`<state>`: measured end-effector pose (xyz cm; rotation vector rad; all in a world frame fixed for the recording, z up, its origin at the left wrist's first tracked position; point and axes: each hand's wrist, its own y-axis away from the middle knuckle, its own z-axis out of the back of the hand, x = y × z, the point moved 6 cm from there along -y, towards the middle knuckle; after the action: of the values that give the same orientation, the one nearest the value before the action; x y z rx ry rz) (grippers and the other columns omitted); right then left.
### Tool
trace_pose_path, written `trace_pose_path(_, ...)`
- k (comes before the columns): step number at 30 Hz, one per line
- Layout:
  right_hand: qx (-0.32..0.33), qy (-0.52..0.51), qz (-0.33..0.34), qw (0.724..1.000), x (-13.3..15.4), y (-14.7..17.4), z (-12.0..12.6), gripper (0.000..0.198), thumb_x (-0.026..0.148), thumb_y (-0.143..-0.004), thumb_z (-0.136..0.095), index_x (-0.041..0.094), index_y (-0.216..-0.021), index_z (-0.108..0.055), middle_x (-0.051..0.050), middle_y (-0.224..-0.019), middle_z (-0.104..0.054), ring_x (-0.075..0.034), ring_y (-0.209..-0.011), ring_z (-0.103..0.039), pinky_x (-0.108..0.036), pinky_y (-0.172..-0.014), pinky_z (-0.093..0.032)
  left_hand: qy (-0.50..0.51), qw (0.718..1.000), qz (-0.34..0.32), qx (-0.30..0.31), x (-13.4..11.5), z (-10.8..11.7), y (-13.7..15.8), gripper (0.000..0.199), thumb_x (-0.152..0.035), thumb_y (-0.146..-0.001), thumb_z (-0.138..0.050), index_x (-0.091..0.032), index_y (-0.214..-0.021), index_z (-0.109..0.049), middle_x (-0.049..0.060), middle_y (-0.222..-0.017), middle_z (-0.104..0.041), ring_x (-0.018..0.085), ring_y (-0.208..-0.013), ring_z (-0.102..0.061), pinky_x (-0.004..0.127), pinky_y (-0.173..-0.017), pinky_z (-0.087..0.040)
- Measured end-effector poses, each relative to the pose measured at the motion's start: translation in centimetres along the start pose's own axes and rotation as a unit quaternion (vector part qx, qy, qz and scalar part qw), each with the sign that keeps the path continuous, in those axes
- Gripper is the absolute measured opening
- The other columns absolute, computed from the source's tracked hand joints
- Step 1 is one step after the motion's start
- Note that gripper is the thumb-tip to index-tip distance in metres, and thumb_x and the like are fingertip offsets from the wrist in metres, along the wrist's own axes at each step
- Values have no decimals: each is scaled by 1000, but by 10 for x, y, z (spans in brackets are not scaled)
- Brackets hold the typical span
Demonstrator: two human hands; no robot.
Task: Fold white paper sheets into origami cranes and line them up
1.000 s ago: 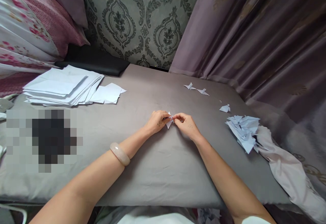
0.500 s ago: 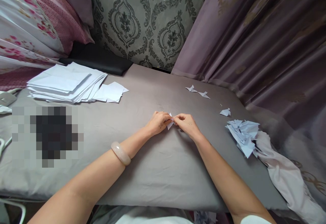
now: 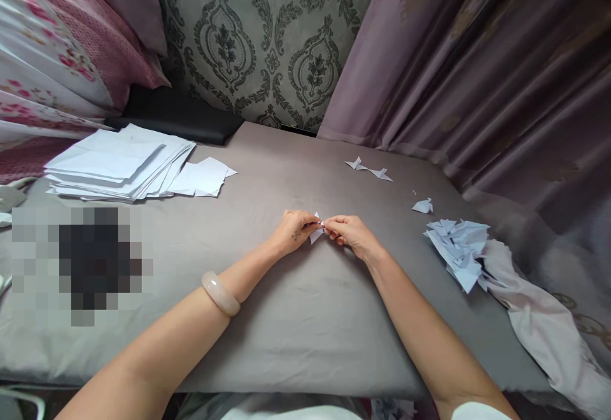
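Over the middle of the grey-covered table, my left hand (image 3: pixel 294 229) pinches a small folded white paper (image 3: pixel 316 235) from the left side. Opposite it, my right hand (image 3: pixel 351 232) grips the same paper's right tip between thumb and forefinger. The fingertips of both hands nearly meet and hide much of the folds. Two folded paper cranes (image 3: pixel 356 164) lie farther back to the right. A single folded paper piece (image 3: pixel 422 206) rests between them and a heap of paper scraps (image 3: pixel 458 248).
At the back left, a stack of white paper sheets (image 3: pixel 105 162) sits in front of a black flat item (image 3: pixel 176 114). Curtains (image 3: pixel 429 57) hang along the right side. Crumpled pale cloth (image 3: pixel 534 318) lies at the right edge. A blurred-out patch (image 3: pixel 93 267) covers something at left.
Both hands stay pinched on the folded paper, and my right fingers have shifted slightly at its tip. The camera view has turned slightly.
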<state>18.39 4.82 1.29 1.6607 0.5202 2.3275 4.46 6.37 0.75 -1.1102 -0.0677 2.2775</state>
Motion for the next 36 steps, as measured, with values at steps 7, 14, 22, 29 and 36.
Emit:
trace_pose_path(7, 11, -22, -39, 999, -6, -8, 1, 13, 25, -63, -66, 16, -60, -58, 2, -57, -53, -5, -48, -42, -17, -38, -24, 3, 1000, -4, 9, -5, 1, -1, 21, -28, -89, -51, -21, -88, -71, 1, -77, -71, 13, -72, -60, 22, -69, -41)
trace_pose_path(14, 35, -16, -67, 997, -4, -10, 5, 14, 19, -60, -70, 16, -56, -57, 5, -46, -48, -4, -42, -37, -17, -36, -22, -14, 1000, -4, 14, -9, 1, 0, 21, -28, -88, -53, -23, -91, -72, 0, -76, -71, 13, -72, -59, 22, -68, -41)
trace_pose_path(22, 59, -25, -82, 995, -6, -9, 6, 11, 17, -62, -66, 14, -55, -57, 3, -50, -52, -4, -43, -43, -15, -36, -24, -9, 1000, 9, 2, -9, 2, 0, 21, -26, -87, -53, -24, -90, -74, 0, -76, -72, 13, -72, -60, 22, -70, -43)
trace_pose_path(29, 57, -52, -69, 995, -12, -12, 6, 13, 18, -62, -65, 15, -55, -55, 3, -51, -51, -4, -43, -43, -15, -34, -23, -3, 1000, 7, -8, -11, 2, 0, 19, -21, -85, -54, -23, -86, -73, -1, -79, -73, 13, -71, -61, 22, -70, -43)
trace_pose_path(36, 40, -115, -39, 992, -16, -5, 10, 14, 25, -66, -64, 16, -61, -54, 4, -52, -50, -4, -42, -43, -17, -35, -25, -50, 997, 25, -46, -5, 5, 2, 19, -21, -87, -53, -26, -88, -71, 0, -91, -73, 15, -85, -64, 29, -87, -40)
